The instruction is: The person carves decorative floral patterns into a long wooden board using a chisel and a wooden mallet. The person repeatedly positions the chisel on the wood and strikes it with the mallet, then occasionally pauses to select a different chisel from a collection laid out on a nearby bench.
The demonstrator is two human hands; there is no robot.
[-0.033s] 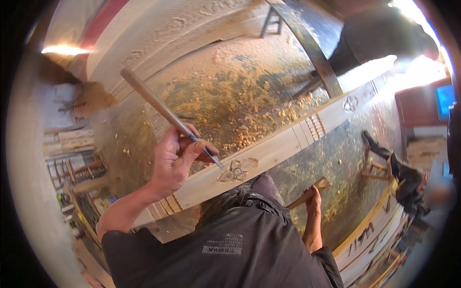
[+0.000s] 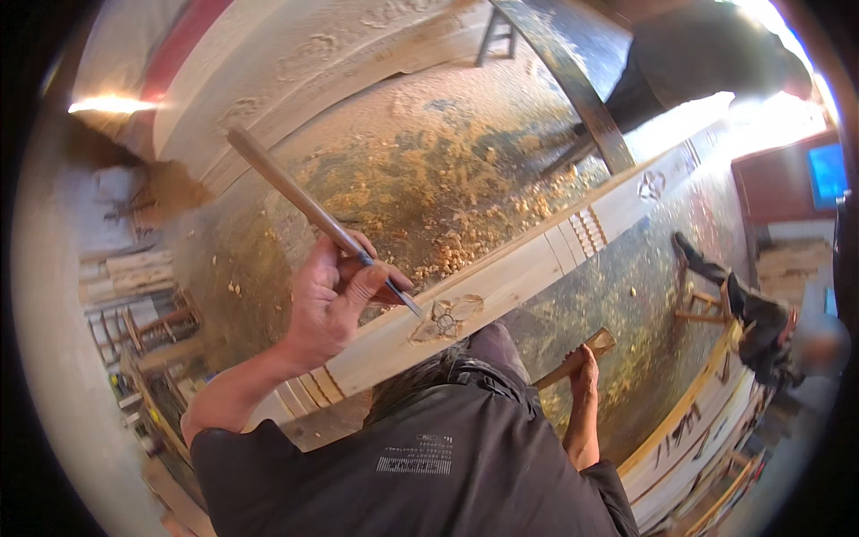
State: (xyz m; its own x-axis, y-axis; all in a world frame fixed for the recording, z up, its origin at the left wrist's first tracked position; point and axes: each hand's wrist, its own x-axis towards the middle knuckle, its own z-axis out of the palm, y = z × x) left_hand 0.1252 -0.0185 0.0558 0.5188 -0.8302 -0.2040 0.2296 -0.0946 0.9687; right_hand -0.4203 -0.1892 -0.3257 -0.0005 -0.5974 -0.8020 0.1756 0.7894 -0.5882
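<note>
My left hand point(image 2: 324, 309) is closed round the metal shank of a carving chisel point(image 2: 284, 186), whose long wooden handle slants up to the far left. The chisel's tip meets the left side of a carved flower point(image 2: 445, 319) on a long pale wooden beam point(image 2: 528, 270). Some fingers of this hand rest at the beam's far edge. Lower and to the right, apart from the beam, my right hand point(image 2: 583, 374) grips a wooden mallet point(image 2: 598, 344) held low beside my body. Grooved bands point(image 2: 586, 231) and another flower carving point(image 2: 651, 185) lie farther along the beam.
Wood shavings point(image 2: 456, 251) litter the floor beyond the beam. A dark trestle point(image 2: 582, 98) supports its far part. Another person point(image 2: 707, 67) bends at the upper right; a second one point(image 2: 761, 318) sits at right by a stool. A carved panel point(image 2: 331, 72) stands upper left.
</note>
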